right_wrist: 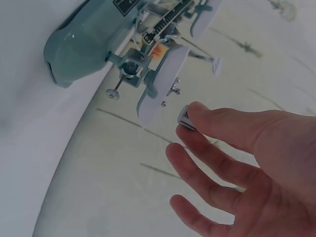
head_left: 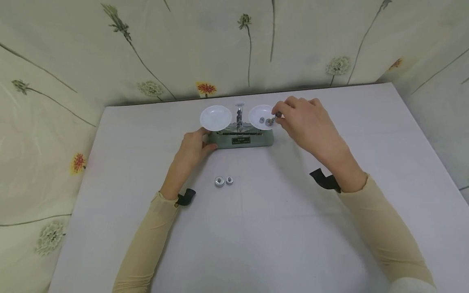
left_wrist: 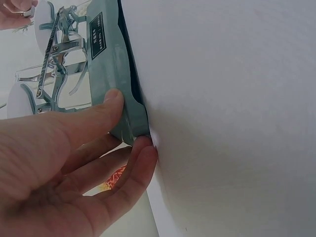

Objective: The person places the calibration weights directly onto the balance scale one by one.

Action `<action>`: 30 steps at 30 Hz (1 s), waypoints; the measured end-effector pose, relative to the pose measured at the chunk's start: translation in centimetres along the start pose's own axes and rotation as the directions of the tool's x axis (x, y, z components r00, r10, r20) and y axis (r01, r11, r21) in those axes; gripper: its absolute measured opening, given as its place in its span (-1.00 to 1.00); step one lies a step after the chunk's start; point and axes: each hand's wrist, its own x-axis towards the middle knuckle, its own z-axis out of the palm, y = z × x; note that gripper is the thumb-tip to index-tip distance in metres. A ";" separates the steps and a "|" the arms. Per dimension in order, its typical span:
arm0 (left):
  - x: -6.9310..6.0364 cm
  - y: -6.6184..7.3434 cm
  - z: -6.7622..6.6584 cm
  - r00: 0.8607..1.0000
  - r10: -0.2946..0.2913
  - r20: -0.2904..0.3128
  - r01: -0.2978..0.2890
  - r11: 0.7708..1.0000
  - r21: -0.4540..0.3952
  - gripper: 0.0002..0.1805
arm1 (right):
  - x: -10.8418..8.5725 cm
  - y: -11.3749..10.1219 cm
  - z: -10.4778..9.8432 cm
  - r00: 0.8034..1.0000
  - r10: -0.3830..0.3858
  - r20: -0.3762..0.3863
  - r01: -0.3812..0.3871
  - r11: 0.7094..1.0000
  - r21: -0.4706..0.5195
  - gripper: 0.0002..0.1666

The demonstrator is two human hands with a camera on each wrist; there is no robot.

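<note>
A green balance scale (head_left: 227, 141) with two white pans stands near the table's back edge. My left hand (head_left: 191, 150) grips the left end of its base; in the left wrist view the thumb of that hand (left_wrist: 74, 168) lies on the front face and the fingers are at the end. My right hand (head_left: 311, 126) pinches a small metal weight (right_wrist: 185, 118) between thumb and forefinger, beside the right pan (head_left: 258, 112). Several small weights (head_left: 261, 120) sit in that pan. The left pan (head_left: 215, 118) holds nothing.
Two metal weights, a larger one (head_left: 219, 182) and a smaller one (head_left: 229, 180), stand on the white table (head_left: 256, 244) in front of the scale. Black straps hang at both wrists. A flower-patterned cloth (head_left: 205, 49) rises behind the table.
</note>
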 end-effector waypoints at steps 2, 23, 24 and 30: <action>-0.1 0.0 0.1 1.000 0.000 -0.004 0.000 1.000 -0.004 -0.42 | 0.1 0.2 0.1 1.000 0.004 0.000 -0.004 1.000 0.004 -0.75; -0.3 -0.2 0.5 1.000 0.008 -0.020 -0.009 1.000 -0.015 -0.42 | 1.3 0.9 0.7 0.996 0.025 0.083 -0.026 1.000 0.015 -0.72; -0.3 -0.2 0.5 1.000 0.008 -0.019 -0.009 1.000 -0.013 -0.42 | 1.5 0.9 0.7 0.996 0.024 0.087 -0.025 1.000 0.015 -0.72; -0.3 0.0 0.1 1.000 0.001 -0.008 -0.001 1.000 -0.020 -0.42 | 2.3 0.8 0.6 0.993 0.030 0.114 -0.031 0.999 0.013 -0.72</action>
